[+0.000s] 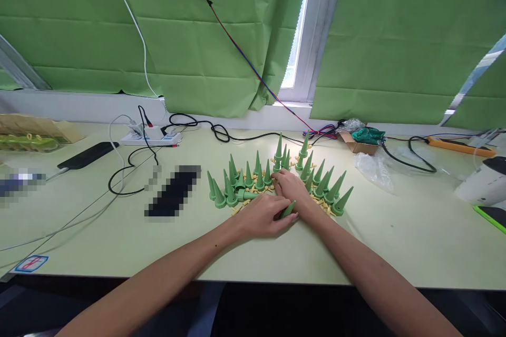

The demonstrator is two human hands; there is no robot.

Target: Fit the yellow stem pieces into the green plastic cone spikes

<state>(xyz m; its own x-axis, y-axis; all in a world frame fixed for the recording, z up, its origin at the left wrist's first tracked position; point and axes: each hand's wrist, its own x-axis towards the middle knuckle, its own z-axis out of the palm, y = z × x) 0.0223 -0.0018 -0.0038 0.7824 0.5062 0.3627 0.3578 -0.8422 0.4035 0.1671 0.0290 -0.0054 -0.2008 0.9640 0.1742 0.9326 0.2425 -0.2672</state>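
Note:
My left hand is closed round a green pointed plastic cone, whose tip sticks out between thumb and fingers, low over the table. My right hand reaches past it into the group of cones, fingers bent down and drawn together. Whatever its fingertips grip is hidden. Several more green cones with round bases stand to the left and right of the hands. One green piece lies on its side near my left wrist. Small yellow pegs are scattered among the cone bases.
A dark pixelated rectangle lies left of the cones. Black cable runs along the back to a power strip. Toward the back right are a small cardboard box and clear plastic wrap. A white object stands at far right.

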